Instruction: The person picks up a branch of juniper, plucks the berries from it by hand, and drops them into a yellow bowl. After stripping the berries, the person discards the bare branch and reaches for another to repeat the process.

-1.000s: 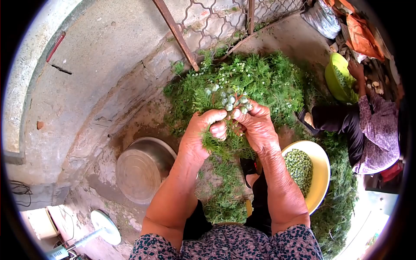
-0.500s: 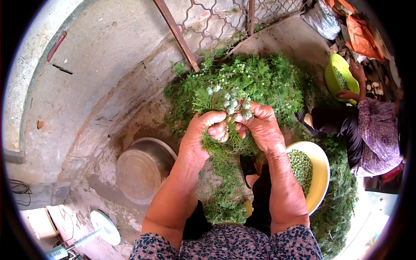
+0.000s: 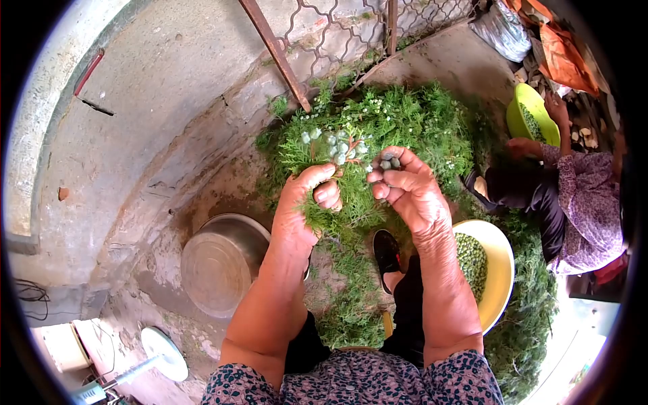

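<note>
The left hand (image 3: pixel 304 199) is closed on a leafy green sprig (image 3: pixel 347 192), whose cluster of pale, bluish-green fruits (image 3: pixel 341 147) points up towards 12 o'clock. Just beside it, at 3 o'clock, the right hand (image 3: pixel 415 189) grips a few loose fruits (image 3: pixel 389 162) (darker than those on the sprig) between its thumb and fingers. Beyond both hands, towards 12 and 1 o'clock, spreads a heap of cut greenery (image 3: pixel 418 125). A yellow bowl (image 3: pixel 501 270) holding many green fruits (image 3: pixel 471 263) sits at 4 o'clock, and a metal pot (image 3: pixel 219 273) at 8. Towards 2 o'clock, another person (image 3: pixel 590 209) has a hand at a lime-green basin (image 3: pixel 516 121), which has green pieces inside
</note>
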Demonstrator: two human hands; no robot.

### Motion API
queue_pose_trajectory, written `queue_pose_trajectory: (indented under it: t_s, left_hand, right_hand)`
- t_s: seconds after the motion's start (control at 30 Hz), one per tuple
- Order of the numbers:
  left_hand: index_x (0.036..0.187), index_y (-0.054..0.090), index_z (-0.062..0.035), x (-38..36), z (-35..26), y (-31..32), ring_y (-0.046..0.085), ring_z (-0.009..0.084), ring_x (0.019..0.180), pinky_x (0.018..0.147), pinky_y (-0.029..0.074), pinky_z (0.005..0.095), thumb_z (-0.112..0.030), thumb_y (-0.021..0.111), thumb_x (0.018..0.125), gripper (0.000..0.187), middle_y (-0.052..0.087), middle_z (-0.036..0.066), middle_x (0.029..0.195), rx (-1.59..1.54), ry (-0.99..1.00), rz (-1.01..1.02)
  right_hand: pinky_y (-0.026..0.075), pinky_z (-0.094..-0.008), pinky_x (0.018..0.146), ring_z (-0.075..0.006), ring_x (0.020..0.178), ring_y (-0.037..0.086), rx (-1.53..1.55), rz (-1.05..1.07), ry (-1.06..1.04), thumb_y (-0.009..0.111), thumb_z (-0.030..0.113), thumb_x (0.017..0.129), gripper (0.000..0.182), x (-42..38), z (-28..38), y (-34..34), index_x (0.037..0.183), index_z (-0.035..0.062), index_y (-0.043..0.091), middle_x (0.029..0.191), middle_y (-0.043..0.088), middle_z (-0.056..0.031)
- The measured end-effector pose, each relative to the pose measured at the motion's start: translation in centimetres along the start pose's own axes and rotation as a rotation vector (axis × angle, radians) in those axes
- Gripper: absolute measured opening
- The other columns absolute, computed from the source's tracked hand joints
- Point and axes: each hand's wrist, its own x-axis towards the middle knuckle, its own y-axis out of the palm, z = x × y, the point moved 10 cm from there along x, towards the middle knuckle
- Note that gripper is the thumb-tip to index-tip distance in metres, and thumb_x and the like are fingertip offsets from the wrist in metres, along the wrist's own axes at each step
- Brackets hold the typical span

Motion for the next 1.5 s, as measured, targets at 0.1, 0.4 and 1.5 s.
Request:
queue_pose_trajectory:
  t_s: [0.1, 0.4, 1.5]
  left_hand:
    - [0.078, 0.052, -0.0059, 0.3, 0.2, 0.1, 0.028, 0.007, 0.041, 0.047, 0.028, 0.0247, -0.012, 0.051, 0.085, 0.01, 0.037, -0.006, 0.046, -0.083, -0.019, 0.054]
    - [0.074, 0.049, -0.0089, 0.1, 0.7, 0.5, 0.029, 0.007, 0.042, 0.048, 0.029, 0.0249, -0.013, 0.052, 0.085, 0.011, 0.037, -0.006, 0.047, -0.046, -0.035, 0.062]
    - [0.079, 0.059, -0.0036, -0.6, -1.3, -1.9, 0.034, 0.0074, 0.045, 0.048, 0.031, 0.0254, -0.016, 0.063, 0.076, 0.013, 0.04, -0.005, 0.05, 0.1, 0.177, -0.146]
  right_hand:
    - [0.046, -0.0261, 0.058, -0.0176, 0.067, 0.058, 0.049, 0.008, 0.017, 0.065, 0.0, 0.077, 0.032, 0.3, -1.0, 0.2, 0.106, -0.0004, 0.052, 0.079, 0.059, -0.0077]
    - [0.035, -0.021, 0.047, -0.0086, 0.054, 0.044, -0.06, 0.028, 0.046, 0.063, 0.0, 0.079, 0.025, 0.4, -2.3, 0.9, 0.103, -0.0001, 0.058, 0.072, 0.057, -0.0044]
    - [0.047, -0.024, 0.058, -0.0128, 0.064, 0.057, -0.944, -0.387, -0.405, 0.061, -0.003, 0.076, 0.022, -1.0, 5.5, -1.7, 0.098, -0.0005, 0.062, 0.083, 0.063, -0.0082]
